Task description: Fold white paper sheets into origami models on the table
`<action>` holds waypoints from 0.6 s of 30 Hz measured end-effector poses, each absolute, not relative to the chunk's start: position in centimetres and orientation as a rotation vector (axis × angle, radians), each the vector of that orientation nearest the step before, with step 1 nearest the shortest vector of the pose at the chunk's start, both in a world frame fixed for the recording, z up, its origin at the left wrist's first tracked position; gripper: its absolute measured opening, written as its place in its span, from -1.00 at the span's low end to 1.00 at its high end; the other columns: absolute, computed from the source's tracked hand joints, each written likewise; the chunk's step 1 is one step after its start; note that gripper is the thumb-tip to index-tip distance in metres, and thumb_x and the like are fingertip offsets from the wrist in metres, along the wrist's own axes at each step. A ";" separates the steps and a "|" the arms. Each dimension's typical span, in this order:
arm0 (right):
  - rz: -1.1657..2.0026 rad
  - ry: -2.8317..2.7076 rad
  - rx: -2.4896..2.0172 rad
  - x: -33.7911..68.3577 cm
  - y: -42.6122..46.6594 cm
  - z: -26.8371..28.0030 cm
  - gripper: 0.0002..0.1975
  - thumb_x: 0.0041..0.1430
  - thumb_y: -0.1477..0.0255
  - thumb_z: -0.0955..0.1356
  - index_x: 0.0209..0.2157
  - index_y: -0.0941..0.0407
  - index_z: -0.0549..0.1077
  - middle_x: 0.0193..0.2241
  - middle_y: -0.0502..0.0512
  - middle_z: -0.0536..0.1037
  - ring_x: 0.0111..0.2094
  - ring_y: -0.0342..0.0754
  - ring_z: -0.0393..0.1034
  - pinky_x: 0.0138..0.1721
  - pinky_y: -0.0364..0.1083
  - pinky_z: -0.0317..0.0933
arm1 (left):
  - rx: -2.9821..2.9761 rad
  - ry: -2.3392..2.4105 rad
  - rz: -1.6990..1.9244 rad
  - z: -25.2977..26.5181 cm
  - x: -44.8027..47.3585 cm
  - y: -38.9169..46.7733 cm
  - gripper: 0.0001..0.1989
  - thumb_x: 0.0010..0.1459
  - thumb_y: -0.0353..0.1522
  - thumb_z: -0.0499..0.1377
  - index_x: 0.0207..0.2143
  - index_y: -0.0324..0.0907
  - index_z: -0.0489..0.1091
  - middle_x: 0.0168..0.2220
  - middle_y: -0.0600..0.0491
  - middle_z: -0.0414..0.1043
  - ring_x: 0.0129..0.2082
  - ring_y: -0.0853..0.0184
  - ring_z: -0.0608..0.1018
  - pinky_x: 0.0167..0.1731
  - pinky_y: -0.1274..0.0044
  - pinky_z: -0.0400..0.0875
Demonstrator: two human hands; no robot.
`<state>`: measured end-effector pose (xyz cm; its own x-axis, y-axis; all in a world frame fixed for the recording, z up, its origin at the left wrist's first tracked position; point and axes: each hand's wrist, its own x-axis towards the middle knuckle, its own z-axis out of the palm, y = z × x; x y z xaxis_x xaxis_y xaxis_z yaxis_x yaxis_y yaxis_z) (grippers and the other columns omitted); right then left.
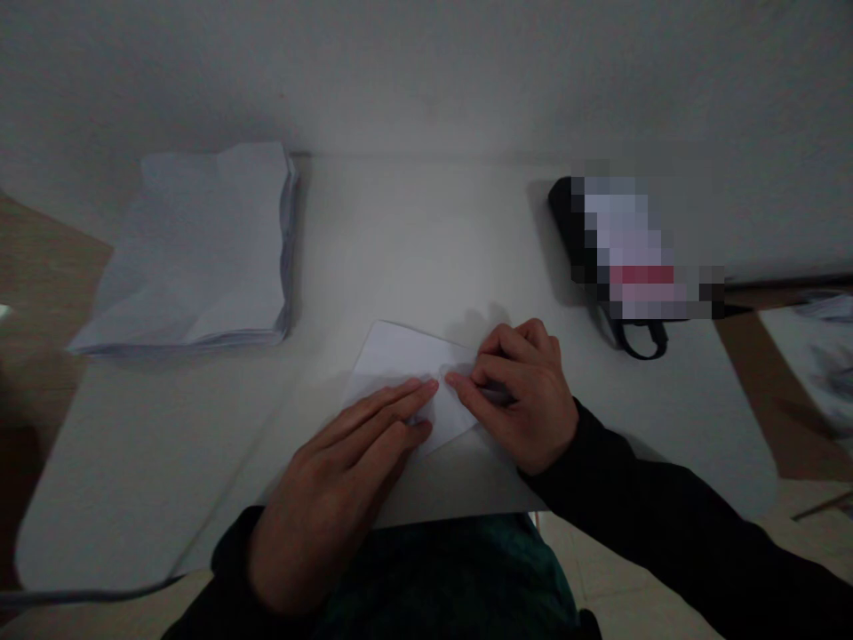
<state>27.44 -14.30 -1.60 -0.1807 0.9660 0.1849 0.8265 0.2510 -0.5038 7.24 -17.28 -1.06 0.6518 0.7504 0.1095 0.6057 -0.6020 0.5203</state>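
Observation:
A folded white sheet of paper (pixel 400 356) lies on the table near its front edge, under both hands. My left hand (pixel 360 462) rests on the paper's lower left part, its fingers stretched out and flat. At the right end of the sheet, my right hand (pixel 523 391) has its fingers curled and pinches the paper, the thumb pointing left along it. Both hands' fingertips almost meet near the middle of the sheet. Part of the paper's right side is hidden by the right hand.
A stack of white paper (pixel 200 249) with wavy edges sits at the table's back left. At the back right lies a black case (pixel 573 231) with a strap loop, partly blurred out. The white table (pixel 426 231) meets a wall behind. More papers (pixel 813 356) appear far right.

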 end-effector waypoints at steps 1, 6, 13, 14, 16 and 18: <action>0.402 -2.066 -1.628 27.4 -14.3 -1.6 -0.69 0.07 0.34 0.35 -0.68 0.13 0.34 -0.48 0.05 0.40 -0.31 -0.02 0.12 -0.30 -0.01 -0.03 | 2.434 1.065 0.441 -1.1 7.2 -17.3 -0.75 0.19 -0.51 0.02 -0.08 -0.22 0.33 0.16 -0.05 0.20 0.17 0.25 0.24 0.13 0.29 0.25; 0.397 -2.056 -1.626 27.5 -14.3 -1.7 -0.69 0.07 0.34 0.35 -0.68 0.13 0.33 -0.48 0.05 0.40 -0.31 -0.03 0.12 -0.30 0.00 -0.02 | 2.511 1.030 0.467 -1.0 7.0 -17.5 -0.70 0.17 -0.54 0.03 -0.04 -0.24 0.32 0.17 -0.04 0.20 0.18 0.27 0.23 0.16 0.33 0.22; 0.405 -2.063 -1.627 27.5 -14.3 -1.7 -0.70 0.07 0.35 0.35 -0.68 0.13 0.33 -0.48 0.05 0.40 -0.31 -0.02 0.11 -0.28 0.00 -0.02 | 2.545 1.023 0.507 -0.7 7.3 -17.4 -0.76 0.17 -0.53 0.04 -0.11 -0.27 0.36 0.14 -0.06 0.25 0.16 0.25 0.28 0.13 0.36 0.27; 0.406 -2.062 -1.630 27.5 -14.3 -1.7 -0.70 0.07 0.35 0.35 -0.68 0.13 0.33 -0.48 0.05 0.40 -0.31 -0.03 0.11 -0.28 0.00 -0.02 | 2.546 1.024 0.508 -0.6 7.4 -17.4 -0.76 0.17 -0.53 0.04 -0.11 -0.26 0.37 0.14 -0.06 0.25 0.15 0.25 0.28 0.13 0.36 0.27; 0.411 -2.061 -1.640 27.4 -14.3 -1.6 -0.70 0.07 0.36 0.35 -0.68 0.13 0.32 -0.48 0.05 0.40 -0.31 -0.03 0.11 -0.28 0.00 -0.01 | 2.551 1.023 0.506 -0.6 7.4 -17.3 -0.76 0.17 -0.53 0.04 -0.11 -0.26 0.36 0.14 -0.06 0.25 0.15 0.25 0.28 0.12 0.37 0.28; 0.413 -2.064 -1.642 27.4 -14.3 -1.6 -0.70 0.07 0.35 0.35 -0.68 0.14 0.32 -0.48 0.05 0.40 -0.30 -0.03 0.11 -0.28 0.00 -0.01 | 2.555 1.017 0.510 -0.6 7.4 -17.4 -0.75 0.17 -0.53 0.04 -0.10 -0.27 0.36 0.14 -0.06 0.25 0.15 0.25 0.28 0.12 0.37 0.28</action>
<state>27.42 -14.34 -1.57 -0.1751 0.9695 0.1713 0.8288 0.2391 -0.5059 7.35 -17.36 -0.60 0.6787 0.7065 0.2003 0.5832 -0.6843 0.4377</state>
